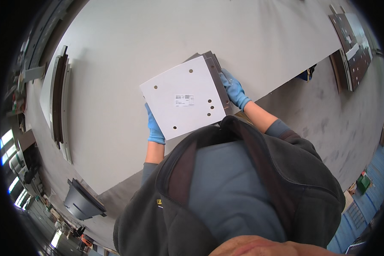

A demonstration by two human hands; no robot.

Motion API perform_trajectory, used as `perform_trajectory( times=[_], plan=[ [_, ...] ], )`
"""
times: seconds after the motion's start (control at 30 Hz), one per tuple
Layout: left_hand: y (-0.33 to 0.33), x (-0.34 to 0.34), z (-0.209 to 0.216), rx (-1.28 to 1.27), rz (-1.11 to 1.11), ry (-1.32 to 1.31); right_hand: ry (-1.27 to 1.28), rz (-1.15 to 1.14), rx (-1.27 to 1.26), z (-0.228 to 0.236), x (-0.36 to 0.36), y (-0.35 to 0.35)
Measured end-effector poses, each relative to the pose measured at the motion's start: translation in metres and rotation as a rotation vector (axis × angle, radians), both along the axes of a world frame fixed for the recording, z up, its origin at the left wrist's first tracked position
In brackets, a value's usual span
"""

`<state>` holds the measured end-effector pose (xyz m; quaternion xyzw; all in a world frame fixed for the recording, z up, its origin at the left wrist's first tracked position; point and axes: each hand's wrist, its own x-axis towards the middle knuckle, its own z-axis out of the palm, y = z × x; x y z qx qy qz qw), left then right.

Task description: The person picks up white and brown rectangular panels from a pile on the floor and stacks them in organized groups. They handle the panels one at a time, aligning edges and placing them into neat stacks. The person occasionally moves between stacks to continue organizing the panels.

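Dark jacket (305, 183) nearest camera. White drilled panel (183, 113) atop grey panels (217, 81), held over bench (111, 115); left hand (155, 126), right hand (233, 88) partly curled round opposite sides, left fingertips hidden. Panels best squared, gripped evenly.

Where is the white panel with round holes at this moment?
The white panel is near the centre of the head view, on top of darker panels, between the left hand and the right hand, both blue-gloved.

workshop | broad pale worktable (115, 106) | stacked panels (59, 102) at left | brown boards (356, 70) at right
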<state>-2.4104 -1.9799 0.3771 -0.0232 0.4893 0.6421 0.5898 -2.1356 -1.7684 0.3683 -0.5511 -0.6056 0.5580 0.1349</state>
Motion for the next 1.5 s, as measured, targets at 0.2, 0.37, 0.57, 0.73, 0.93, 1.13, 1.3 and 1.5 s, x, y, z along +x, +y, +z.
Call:
perform_trajectory(
  times=[0.2, 0.37, 0.57, 0.73, 0.93, 1.13, 1.3, 1.5],
  plan=[
    [0.049, 0.0, 0.021, -0.007, -0.155, -0.094, 0.228, -0.196, -0.079, -0.008, 0.047, -0.041],
    [0.117, -0.025, -0.005, -0.135, -0.414, -0.159, -0.036, -0.602, -0.167, -0.021, 0.088, -0.049],
    [0.18, -0.014, -0.065, -0.082, -0.421, 0.715, 0.027, -0.827, -0.39, -0.034, 0.111, -0.062],
    [0.18, 0.015, -0.049, -0.055, -0.295, 0.056, 0.477, -0.764, -0.566, -0.064, 0.106, -0.067],
    [0.181, 0.052, -0.044, 0.126, -0.676, 1.094, 0.714, -0.822, -0.894, -0.12, 0.171, -0.091],
    [0.188, 0.059, -0.036, -0.01, -0.607, 0.94, 0.738, -0.911, -0.891, -0.103, 0.199, -0.097],
    [0.195, 0.061, -0.028, -0.322, -0.468, 0.939, 0.769, -0.966, -0.891, -0.1, 0.197, -0.089],
    [0.172, 0.063, -0.036, -0.571, -0.645, 0.92, 0.758, -0.986, -0.844, -0.119, 0.189, -0.086]
  ],
)
